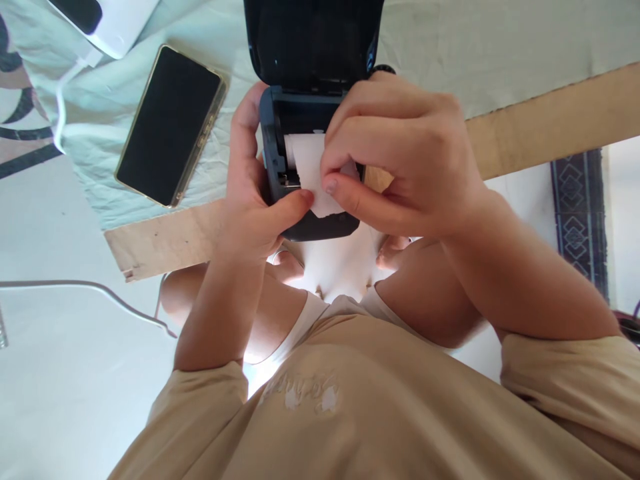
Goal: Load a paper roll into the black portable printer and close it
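A small black receipt printer [320, 230] is held up near the table's front edge, its black lid [315, 43] swung open away from me. Inside its bay sits a white paper roll [310, 157], with the loose end drawn out toward me over the front rim. My left hand [255, 193] wraps the printer's left side, thumb on the front rim beside the paper. On the right, my right hand [400, 153] pinches the paper's edge between thumb and forefinger. Its fingers hide the right part of the bay.
A phone [170, 127] in a clear case lies on the pale green cloth [500, 47] to the left. Behind it is a white device [117, 30] with a white cable [60, 100]. A wooden edge [545, 123] runs along the table front. Another cable [95, 285] lies lower left.
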`<state>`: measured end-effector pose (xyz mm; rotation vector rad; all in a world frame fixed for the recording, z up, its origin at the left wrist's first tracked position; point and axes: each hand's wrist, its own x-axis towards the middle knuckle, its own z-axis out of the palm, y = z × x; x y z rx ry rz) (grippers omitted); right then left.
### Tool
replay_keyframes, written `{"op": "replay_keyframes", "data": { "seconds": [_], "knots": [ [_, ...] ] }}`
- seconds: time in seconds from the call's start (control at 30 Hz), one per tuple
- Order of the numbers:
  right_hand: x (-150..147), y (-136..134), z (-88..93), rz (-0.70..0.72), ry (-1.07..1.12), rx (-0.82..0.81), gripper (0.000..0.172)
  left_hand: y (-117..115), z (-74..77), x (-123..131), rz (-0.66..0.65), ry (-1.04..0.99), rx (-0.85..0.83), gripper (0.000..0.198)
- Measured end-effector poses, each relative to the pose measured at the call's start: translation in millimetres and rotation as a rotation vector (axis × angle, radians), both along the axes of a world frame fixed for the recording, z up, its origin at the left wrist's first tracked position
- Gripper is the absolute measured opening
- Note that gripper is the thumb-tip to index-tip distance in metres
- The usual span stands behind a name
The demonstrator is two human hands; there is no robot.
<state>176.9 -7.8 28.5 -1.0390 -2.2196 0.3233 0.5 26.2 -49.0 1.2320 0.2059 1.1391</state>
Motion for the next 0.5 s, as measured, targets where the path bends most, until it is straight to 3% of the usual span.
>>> {"op": "replay_keyframes", "data": {
  "seconds": [0.1,0.17,0.3,0.5],
  "knots": [
    [0.4,0.0,0.4,0.009,-0.015,0.004,0.026,-3.4,8.6,-3.6,0.038,0.236,-0.181,0.075],
    [1.3,0.5,-0.6,0.029,-0.021,0.027,0.025,-2.3,7.0,-4.8,0.031,0.122,-0.069,0.081],
    [2.0,1.5,-3.0,0.0,-0.015,0.08,0.026,2.8,-2.8,-4.8,0.058,0.164,-0.043,0.087],
    [1.1,-2.2,0.3,-0.043,0.0,0.059,0.025,6.5,-4.5,-8.1,-0.046,0.12,0.049,0.086]
  ]
}}
